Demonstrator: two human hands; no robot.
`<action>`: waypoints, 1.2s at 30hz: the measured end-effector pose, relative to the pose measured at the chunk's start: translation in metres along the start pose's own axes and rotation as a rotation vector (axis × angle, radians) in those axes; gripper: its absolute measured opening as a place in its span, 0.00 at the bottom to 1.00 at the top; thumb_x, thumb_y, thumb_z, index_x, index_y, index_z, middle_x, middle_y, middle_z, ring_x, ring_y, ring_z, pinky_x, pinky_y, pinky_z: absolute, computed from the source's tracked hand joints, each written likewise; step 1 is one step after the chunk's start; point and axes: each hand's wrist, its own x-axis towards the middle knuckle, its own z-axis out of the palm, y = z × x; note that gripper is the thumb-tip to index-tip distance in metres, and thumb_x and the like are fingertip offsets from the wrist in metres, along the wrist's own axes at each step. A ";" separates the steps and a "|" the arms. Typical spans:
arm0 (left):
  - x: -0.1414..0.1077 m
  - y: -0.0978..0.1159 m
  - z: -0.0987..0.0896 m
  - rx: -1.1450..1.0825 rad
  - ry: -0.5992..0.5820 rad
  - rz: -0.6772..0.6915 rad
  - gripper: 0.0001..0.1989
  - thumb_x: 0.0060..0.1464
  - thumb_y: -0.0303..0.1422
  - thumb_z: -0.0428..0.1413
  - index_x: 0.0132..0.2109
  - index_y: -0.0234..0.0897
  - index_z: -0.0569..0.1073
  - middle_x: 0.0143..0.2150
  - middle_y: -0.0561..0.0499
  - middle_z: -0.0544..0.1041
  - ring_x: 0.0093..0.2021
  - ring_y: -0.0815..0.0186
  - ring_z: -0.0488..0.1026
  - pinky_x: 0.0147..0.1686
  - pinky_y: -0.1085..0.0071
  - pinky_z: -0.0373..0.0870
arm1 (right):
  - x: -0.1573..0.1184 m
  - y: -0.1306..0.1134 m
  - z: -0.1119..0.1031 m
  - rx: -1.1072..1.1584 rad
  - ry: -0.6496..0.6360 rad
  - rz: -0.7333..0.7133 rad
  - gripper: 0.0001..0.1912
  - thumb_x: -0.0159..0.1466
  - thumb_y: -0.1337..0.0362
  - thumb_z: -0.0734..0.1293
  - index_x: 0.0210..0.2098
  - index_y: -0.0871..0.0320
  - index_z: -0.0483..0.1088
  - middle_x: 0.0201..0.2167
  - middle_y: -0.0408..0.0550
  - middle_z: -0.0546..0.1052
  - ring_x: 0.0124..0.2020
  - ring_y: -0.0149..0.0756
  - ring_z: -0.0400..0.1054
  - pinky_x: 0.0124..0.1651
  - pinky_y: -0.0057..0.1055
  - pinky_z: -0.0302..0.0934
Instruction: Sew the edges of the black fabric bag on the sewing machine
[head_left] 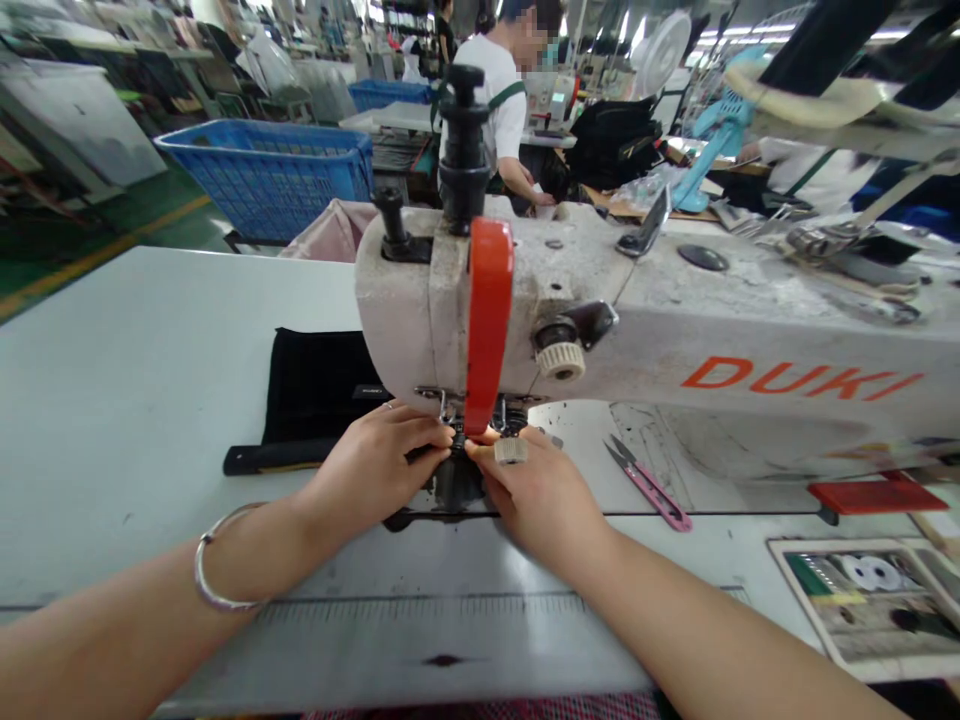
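A white sewing machine (645, 330) with a red lever cover (489, 320) stands in front of me. My left hand (379, 455) reaches in from the left, thumb and forefinger pinched close to the needle area. Opposite it, my right hand (551, 485) has its fingertips together just right of the same spot, almost meeting the left ones. What the fingertips hold is too small and hidden to make out. Behind my left hand lies a black fabric piece (319, 375) with a small label, partly hidden by the machine head. Its near edge forms a dark folded strip (274, 457).
Pink thread snips (651, 487) lie right of my right hand. A tray of bobbins and small parts (814, 640) is set into the table (150, 400) at the right. Beyond the machine are a blue basket (277, 165) and a co-worker (499, 105).
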 end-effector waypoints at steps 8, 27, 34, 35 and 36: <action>0.002 0.000 0.003 -0.004 -0.006 -0.048 0.03 0.59 0.28 0.58 0.38 0.37 0.77 0.39 0.51 0.79 0.42 0.60 0.75 0.45 0.59 0.73 | 0.000 -0.002 -0.001 0.018 -0.038 0.018 0.08 0.66 0.72 0.60 0.35 0.59 0.71 0.48 0.48 0.77 0.42 0.41 0.65 0.45 0.38 0.65; 0.003 -0.003 0.007 -0.059 -0.069 -0.193 0.04 0.56 0.27 0.59 0.34 0.38 0.78 0.35 0.53 0.78 0.40 0.62 0.74 0.42 0.63 0.70 | -0.002 -0.003 0.001 0.062 -0.045 0.064 0.07 0.66 0.71 0.61 0.39 0.58 0.71 0.47 0.47 0.77 0.44 0.42 0.63 0.48 0.38 0.65; -0.001 -0.006 0.008 -0.043 -0.053 -0.189 0.04 0.57 0.29 0.58 0.34 0.38 0.78 0.36 0.51 0.78 0.40 0.60 0.73 0.41 0.62 0.70 | 0.002 -0.003 -0.002 0.084 -0.046 0.052 0.08 0.65 0.72 0.61 0.39 0.59 0.71 0.48 0.48 0.76 0.47 0.42 0.64 0.50 0.38 0.64; -0.001 -0.005 0.007 -0.045 -0.053 -0.181 0.04 0.56 0.28 0.59 0.34 0.38 0.77 0.35 0.52 0.78 0.39 0.60 0.73 0.40 0.63 0.70 | 0.001 -0.003 -0.002 0.085 -0.047 0.053 0.08 0.65 0.72 0.61 0.39 0.59 0.71 0.47 0.48 0.77 0.46 0.42 0.64 0.49 0.38 0.64; -0.001 -0.003 0.007 -0.049 -0.049 -0.170 0.04 0.56 0.28 0.59 0.33 0.38 0.77 0.35 0.53 0.78 0.38 0.61 0.73 0.40 0.64 0.70 | 0.001 -0.003 -0.002 0.086 -0.048 0.055 0.08 0.65 0.72 0.61 0.38 0.59 0.71 0.46 0.48 0.77 0.45 0.42 0.64 0.48 0.38 0.64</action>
